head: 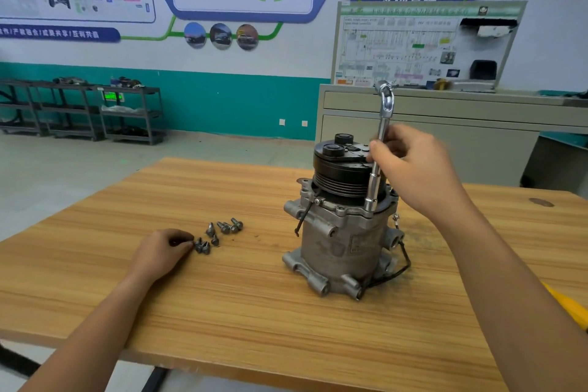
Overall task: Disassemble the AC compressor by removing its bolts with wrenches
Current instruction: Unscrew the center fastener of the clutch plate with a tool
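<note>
The grey AC compressor (340, 242) stands upright on the wooden table (222, 312), its black pulley on top. A silver socket wrench (378, 153) stands nearly upright, its socket down on the compressor's upper flange at the right. My right hand (410, 169) grips the wrench shaft at mid-height. Several loose bolts (219, 232) lie in a small heap left of the compressor. My left hand (162, 251) rests on the table with its fingertips curled at the heap's left edge, touching or pinching a bolt; which one I cannot tell.
A black wire loops off the compressor's right side (404, 264). Something yellow (566, 305) shows at the table's right edge. Behind stand a beige cabinet with a wiring display board (423, 48) and dark metal shelves (95, 111) along the teal wall.
</note>
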A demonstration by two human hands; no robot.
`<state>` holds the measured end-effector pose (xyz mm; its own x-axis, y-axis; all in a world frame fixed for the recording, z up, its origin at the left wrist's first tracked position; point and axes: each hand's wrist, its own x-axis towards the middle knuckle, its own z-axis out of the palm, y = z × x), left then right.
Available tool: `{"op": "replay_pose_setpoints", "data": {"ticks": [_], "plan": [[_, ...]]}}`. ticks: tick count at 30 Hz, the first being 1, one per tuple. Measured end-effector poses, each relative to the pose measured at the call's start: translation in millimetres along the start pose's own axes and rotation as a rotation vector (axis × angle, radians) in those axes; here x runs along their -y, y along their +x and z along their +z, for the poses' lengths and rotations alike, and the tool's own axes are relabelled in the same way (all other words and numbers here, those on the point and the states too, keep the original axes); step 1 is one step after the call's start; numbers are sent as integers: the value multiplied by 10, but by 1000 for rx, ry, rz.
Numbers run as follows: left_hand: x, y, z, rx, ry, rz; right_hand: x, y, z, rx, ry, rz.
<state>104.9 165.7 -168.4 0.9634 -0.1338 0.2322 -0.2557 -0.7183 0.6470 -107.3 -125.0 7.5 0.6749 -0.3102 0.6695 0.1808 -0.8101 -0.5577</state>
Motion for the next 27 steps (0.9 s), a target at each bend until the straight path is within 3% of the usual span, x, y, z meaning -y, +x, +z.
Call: {"op": "replay_pose_setpoints", "data": {"ticks": [5,8,11,13,17,21,25,27], "plan": [[-17,-31,-53,75,-91,3,78,88,-8,-104,125,-14],[-337,-115,-87,-45,-185,-7,100,135,-29,-184,126,-14],[-1047,-258,-188,-231,-282,241,104,123,-23,-155,140,4],[-1671,-348,-275,-240,-454,436,114,120,-38,-116,150,-5],[-2739,-486,-357,74,-833,602,97,166,-86,13,168,-28],[-3109,-534,-378,414,-1020,681,62,209,-150,126,213,-26],[-3065,-567,-359,526,-1158,702,-11,171,-106,92,224,-17],[-3071,-585,-334,464,-1105,723,-25,117,-24,-30,266,16]]}}
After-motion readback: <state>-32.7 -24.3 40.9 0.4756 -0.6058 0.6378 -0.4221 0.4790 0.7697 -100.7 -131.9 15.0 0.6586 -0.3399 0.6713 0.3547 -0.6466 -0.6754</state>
